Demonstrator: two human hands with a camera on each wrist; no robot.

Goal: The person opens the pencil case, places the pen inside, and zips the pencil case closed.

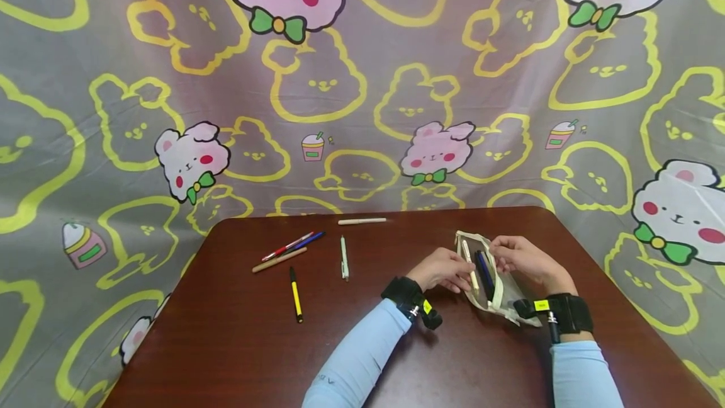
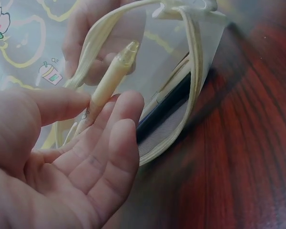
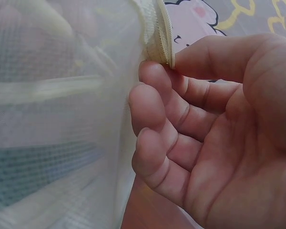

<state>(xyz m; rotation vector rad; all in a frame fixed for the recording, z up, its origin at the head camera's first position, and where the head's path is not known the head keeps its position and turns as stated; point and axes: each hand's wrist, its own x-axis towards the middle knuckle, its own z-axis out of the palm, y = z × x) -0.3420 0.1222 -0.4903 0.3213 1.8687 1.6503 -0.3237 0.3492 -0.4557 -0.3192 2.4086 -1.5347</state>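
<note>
My left hand (image 1: pixel 440 269) pinches a cream-coloured pen (image 2: pixel 112 78) between thumb and fingers, at the mouth of a see-through mesh pencil pouch (image 1: pixel 512 301). The pen's clear tip points up in the left wrist view. On the pouch's other side my right hand (image 1: pixel 527 261) holds its cream zipper edge (image 3: pixel 166 36) between thumb and curled fingers, and the mouth gapes wide. Dark pens (image 1: pixel 486 274), one of them blue, lie inside the pouch. Through the mesh in the right wrist view they look blurred.
Left of the pouch, on the brown table (image 1: pixel 226 345), lie a yellow-and-black pen (image 1: pixel 296 298), a pale green pen (image 1: pixel 344 258), and a white pen (image 1: pixel 362 221) near the back edge. A red pen (image 1: pixel 287 247), a blue pen (image 1: pixel 309 240) and a tan pen (image 1: pixel 280 260) lie close together.
</note>
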